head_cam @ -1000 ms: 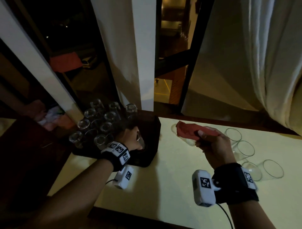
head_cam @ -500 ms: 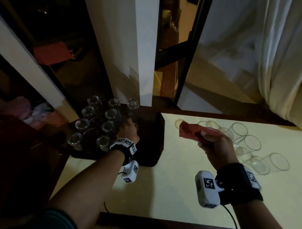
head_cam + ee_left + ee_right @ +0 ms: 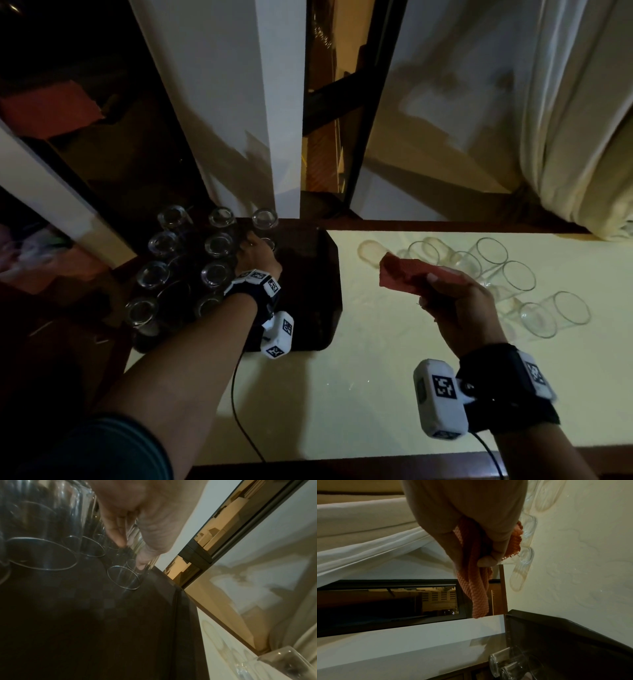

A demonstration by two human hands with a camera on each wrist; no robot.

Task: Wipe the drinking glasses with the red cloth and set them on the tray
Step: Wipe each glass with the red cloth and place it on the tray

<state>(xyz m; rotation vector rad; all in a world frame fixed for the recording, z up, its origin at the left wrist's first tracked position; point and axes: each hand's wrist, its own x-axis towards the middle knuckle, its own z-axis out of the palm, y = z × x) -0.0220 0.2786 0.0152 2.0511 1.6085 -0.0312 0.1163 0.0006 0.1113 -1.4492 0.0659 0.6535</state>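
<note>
A dark tray [image 3: 318,308] sits at the table's left end and holds several clear glasses [image 3: 215,245] standing upside down. My left hand [image 3: 255,250] reaches over the tray's back rows. In the left wrist view its fingers [image 3: 118,534] and thumb curl round an inverted drinking glass [image 3: 123,578], whose rim is at the tray floor [image 3: 102,615]. My right hand [image 3: 455,305] hovers above the table's middle and grips the bunched red cloth [image 3: 407,274], which hangs from the fist [image 3: 476,588]. Several more glasses [image 3: 513,279] lie on their sides on the table at the right.
The pale yellow tabletop [image 3: 359,394] has a dark wooden front edge. A white pillar [image 3: 239,120] and dark window frames stand behind the tray, and a white curtain [image 3: 565,120] hangs at the back right. A cable trails from my left wrist.
My left hand has carried the glass from the tray's front toward its back rows. The right hand has kept its hold on the cloth over the table's middle.
</note>
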